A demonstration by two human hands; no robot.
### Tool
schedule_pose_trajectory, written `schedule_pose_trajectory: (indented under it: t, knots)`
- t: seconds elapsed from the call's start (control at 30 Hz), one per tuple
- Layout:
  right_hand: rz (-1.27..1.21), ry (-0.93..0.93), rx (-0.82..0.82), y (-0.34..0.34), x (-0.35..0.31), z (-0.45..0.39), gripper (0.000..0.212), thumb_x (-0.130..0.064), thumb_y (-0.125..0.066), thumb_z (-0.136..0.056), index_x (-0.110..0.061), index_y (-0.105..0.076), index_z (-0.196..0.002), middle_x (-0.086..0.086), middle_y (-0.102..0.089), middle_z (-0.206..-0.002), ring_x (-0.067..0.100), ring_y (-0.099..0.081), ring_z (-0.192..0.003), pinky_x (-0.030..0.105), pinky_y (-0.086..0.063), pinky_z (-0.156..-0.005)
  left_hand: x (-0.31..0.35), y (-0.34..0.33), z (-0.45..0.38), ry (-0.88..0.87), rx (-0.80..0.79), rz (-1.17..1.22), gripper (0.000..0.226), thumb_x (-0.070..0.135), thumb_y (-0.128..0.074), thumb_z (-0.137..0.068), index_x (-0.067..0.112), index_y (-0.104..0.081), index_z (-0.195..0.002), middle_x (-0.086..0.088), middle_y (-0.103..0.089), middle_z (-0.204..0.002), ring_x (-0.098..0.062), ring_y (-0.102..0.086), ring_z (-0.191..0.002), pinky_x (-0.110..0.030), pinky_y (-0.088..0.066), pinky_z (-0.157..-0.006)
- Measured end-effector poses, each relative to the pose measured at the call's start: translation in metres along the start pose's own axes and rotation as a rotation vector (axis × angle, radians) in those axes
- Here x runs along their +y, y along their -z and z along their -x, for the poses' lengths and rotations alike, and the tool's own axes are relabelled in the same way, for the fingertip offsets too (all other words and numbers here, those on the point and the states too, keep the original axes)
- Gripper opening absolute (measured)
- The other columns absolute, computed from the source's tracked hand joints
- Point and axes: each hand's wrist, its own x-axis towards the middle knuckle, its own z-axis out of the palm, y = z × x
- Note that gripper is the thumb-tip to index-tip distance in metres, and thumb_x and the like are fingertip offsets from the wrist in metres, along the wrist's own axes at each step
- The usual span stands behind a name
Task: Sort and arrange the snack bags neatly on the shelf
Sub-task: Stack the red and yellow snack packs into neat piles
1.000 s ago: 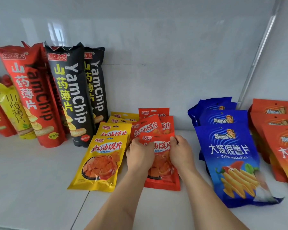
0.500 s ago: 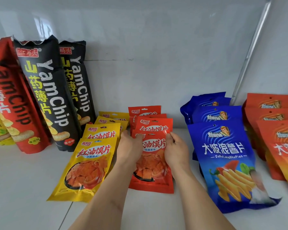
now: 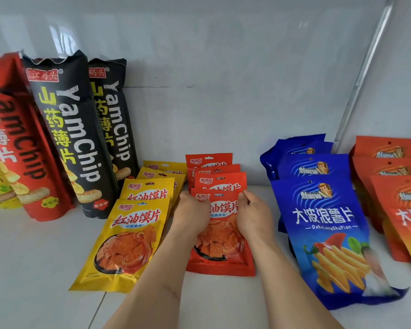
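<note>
Head view: left hand (image 3: 192, 213) and right hand (image 3: 253, 216) each keep a closed grip on a side edge of the front red snack bag (image 3: 220, 236), which lies flat on the shelf (image 3: 33, 257) at the head of the red row; judged step: squaring this row; next, release and align with the yellow bags (image 3: 128, 241) alongside; forearms extend forward, wrists low

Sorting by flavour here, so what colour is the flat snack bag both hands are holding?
Red-orange flat snack bag, clearest in the head view.
</note>
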Motion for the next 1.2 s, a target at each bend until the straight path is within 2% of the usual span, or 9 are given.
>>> schedule_pose_trajectory:
  t: [0.13,0.2,0.3,0.5,0.63,0.77,0.97,1.07,1.2]
  knots:
    - [0.034,-0.002,-0.008,0.000,-0.002,-0.005,0.030,-0.030,-0.035,-0.106,-0.021,-0.063,-0.109,-0.008,-0.061,-0.090,0.001,-0.055,-0.072,0.016,-0.040,-0.058,-0.021,-0.014,-0.029,-0.038,0.040,-0.113,0.070,0.051,-0.058,-0.072,0.024,-0.045,-0.135,-0.003,-0.061,-0.132,-0.029,-0.062,-0.117,-0.050,-0.055,-0.095]
    - [0.041,0.008,0.007,-0.002,-0.003,-0.004,0.033,-0.031,-0.037,-0.106,-0.018,-0.063,-0.120,-0.002,-0.067,-0.103,0.011,-0.061,-0.085,0.024,-0.049,-0.070,-0.025,-0.018,-0.045,-0.012,0.033,-0.089,0.074,0.052,-0.056,-0.067,0.022,-0.047,-0.134,-0.004,-0.062,-0.131,-0.030,-0.062,-0.116,-0.050,-0.053,-0.097]
    - [0.055,0.016,0.048,-0.005,-0.004,-0.001,0.035,-0.032,-0.038,-0.106,-0.018,-0.061,-0.127,0.003,-0.069,-0.115,0.020,-0.065,-0.100,0.030,-0.051,-0.082,-0.010,-0.010,-0.038,0.044,-0.004,0.024,0.073,0.053,-0.059,-0.065,0.023,-0.051,-0.131,-0.003,-0.067,-0.124,-0.029,-0.067,-0.107,-0.049,-0.056,-0.093]
    - [0.072,0.027,0.084,-0.007,-0.003,-0.002,0.036,-0.034,-0.038,-0.105,-0.019,-0.058,-0.131,0.002,-0.068,-0.116,0.019,-0.065,-0.100,0.028,-0.050,-0.077,0.017,0.004,-0.020,0.061,-0.065,0.072,0.020,0.030,-0.061,-0.096,0.019,-0.058,-0.113,-0.007,-0.071,-0.116,-0.027,-0.070,-0.100,-0.044,-0.057,-0.094]
    - [0.090,0.052,0.101,-0.006,-0.001,-0.006,0.037,-0.034,-0.039,-0.105,-0.019,-0.058,-0.133,0.003,-0.067,-0.118,0.020,-0.064,-0.103,0.029,-0.050,-0.080,0.018,0.002,-0.024,0.040,-0.075,0.058,0.008,0.027,-0.059,-0.099,0.021,-0.056,-0.104,-0.009,-0.070,-0.119,-0.028,-0.069,-0.103,-0.044,-0.056,-0.095]
    - [0.165,0.061,0.144,-0.003,0.004,-0.011,0.039,-0.038,-0.039,-0.104,-0.024,-0.056,-0.137,0.004,-0.066,-0.121,0.022,-0.063,-0.106,0.031,-0.050,-0.082,0.013,-0.009,-0.023,0.010,-0.099,0.072,0.024,0.034,-0.061,-0.096,0.023,-0.061,-0.117,-0.001,-0.071,-0.114,-0.023,-0.070,-0.098,-0.037,-0.058,-0.086]
    - [0.281,0.049,0.165,0.003,0.009,-0.013,0.037,-0.042,-0.034,-0.104,-0.027,-0.058,-0.128,0.003,-0.067,-0.113,0.023,-0.063,-0.101,0.031,-0.049,-0.077,-0.014,-0.041,-0.055,-0.077,-0.022,0.021,0.057,0.058,-0.057,-0.068,0.030,-0.062,-0.118,0.005,-0.073,-0.110,-0.023,-0.071,-0.097,-0.047,-0.059,-0.088]
    - [0.280,0.025,0.108,0.006,0.007,-0.016,0.038,-0.046,-0.031,-0.103,-0.028,-0.055,-0.126,0.003,-0.066,-0.113,0.024,-0.063,-0.102,0.037,-0.052,-0.085,-0.012,-0.039,-0.045,-0.109,0.026,-0.041,0.057,0.058,-0.057,-0.071,0.028,-0.062,-0.120,0.003,-0.072,-0.114,-0.026,-0.068,-0.105,-0.049,-0.056,-0.092]
    - [0.310,-0.072,0.023,0.010,0.004,-0.015,0.048,-0.053,-0.034,-0.101,-0.018,-0.043,-0.133,0.009,-0.063,-0.122,0.032,-0.060,-0.111,0.036,-0.042,-0.078,-0.006,-0.035,-0.025,-0.155,0.082,-0.046,0.044,0.045,-0.064,-0.087,0.021,-0.058,-0.124,-0.002,-0.070,-0.120,-0.028,-0.066,-0.110,-0.049,-0.055,-0.095]
